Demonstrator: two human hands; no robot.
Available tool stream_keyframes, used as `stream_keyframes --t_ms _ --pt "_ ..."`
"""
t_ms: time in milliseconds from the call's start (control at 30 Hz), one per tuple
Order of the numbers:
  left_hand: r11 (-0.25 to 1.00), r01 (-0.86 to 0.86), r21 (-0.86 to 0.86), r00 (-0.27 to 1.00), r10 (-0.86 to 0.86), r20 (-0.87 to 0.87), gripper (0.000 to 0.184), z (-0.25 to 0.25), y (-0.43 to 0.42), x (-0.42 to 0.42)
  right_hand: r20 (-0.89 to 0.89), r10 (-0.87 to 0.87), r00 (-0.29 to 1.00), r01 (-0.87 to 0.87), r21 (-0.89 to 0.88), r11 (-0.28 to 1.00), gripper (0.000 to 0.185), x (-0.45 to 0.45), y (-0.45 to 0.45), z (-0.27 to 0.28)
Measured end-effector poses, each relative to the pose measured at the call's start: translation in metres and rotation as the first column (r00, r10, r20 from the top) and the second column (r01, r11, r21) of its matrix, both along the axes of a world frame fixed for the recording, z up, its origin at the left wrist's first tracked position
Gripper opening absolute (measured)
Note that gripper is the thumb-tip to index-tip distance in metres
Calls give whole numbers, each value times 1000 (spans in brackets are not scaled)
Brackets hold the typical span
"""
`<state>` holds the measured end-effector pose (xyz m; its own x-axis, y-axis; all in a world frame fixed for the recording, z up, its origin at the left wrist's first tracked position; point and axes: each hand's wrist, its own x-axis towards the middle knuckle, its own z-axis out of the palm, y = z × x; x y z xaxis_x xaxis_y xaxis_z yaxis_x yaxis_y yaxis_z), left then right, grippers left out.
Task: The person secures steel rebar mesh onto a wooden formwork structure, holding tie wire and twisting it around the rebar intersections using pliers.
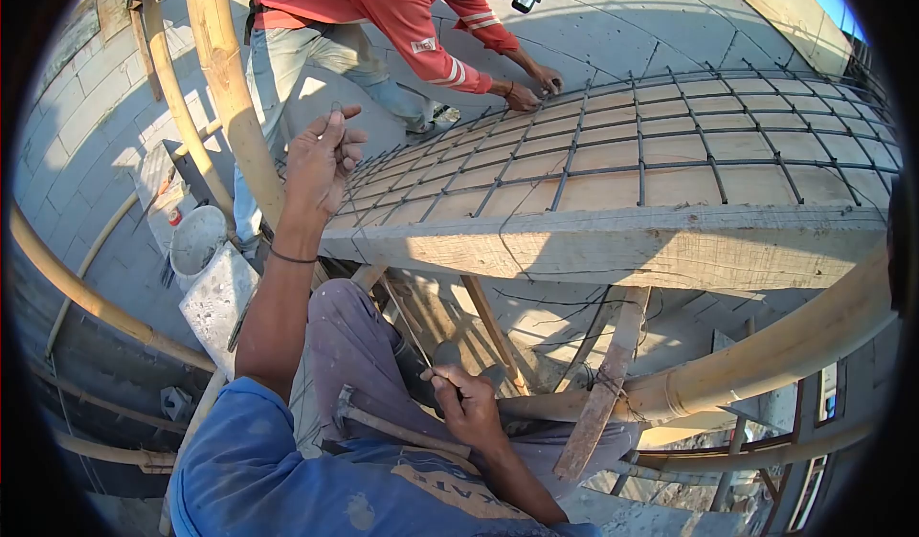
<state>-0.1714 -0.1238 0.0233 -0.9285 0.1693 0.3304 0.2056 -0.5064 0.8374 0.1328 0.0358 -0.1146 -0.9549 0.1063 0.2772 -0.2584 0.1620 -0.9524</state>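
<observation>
My left hand [330, 159] is raised on the left, beside the near end of the rebar mesh [641, 135]. Its fingers are curled, with thumb and forefinger close together; whatever they may hold is too small to make out. Low over my lap, my right hand [464, 405] is closed around a thin wire-like piece [407, 324] that points up and to the left. A hammer [402, 429] lies across my lap, just left of that hand. The mesh of crossed dark bars rests above wooden boards edged by a thick timber plank [613, 250].
A co-worker in a red shirt [383, 11] bends over the mesh's far side, both hands on the bars. Bamboo poles [225, 78] stand at left, and a thick one [756, 346] crosses at right. A bucket [199, 240] sits left. A wooden strut [605, 384] slants below the plank.
</observation>
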Motion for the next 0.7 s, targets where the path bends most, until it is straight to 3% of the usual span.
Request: stream_keyframes --t_ms 100,167,200,267,500,567,700 --pt "995 49 -84 996 -43 74 44 -14 32 34 78 -2 997 10 -107 994 18 -4 -1 -15" --pt "970 203 -135 974 -185 130 48 -37 45 68 286 43 957 70 -373 925 20 -6 0 -17" --pt "961 232 -153 967 -210 146 46 -52 49 86 285 44 957 69 -375 924 20 -8 0 -17" --pt "949 264 -171 957 -237 165 44 -74 53 117 341 112 933 100 -547 831 21 -12 0 -18" --pt "981 164 -100 975 -147 166 37 -106 39 119 309 180 934 -32 -428 903 21 -14 -3 -27" --pt "980 187 69 946 -198 255 36 -99 30 102 311 184 932 -69 -349 935 21 -16 -8 -29" --pt "995 94 27 937 -98 335 37 -94 22 53 322 230 918 -90 -395 914 21 -16 -15 -34"
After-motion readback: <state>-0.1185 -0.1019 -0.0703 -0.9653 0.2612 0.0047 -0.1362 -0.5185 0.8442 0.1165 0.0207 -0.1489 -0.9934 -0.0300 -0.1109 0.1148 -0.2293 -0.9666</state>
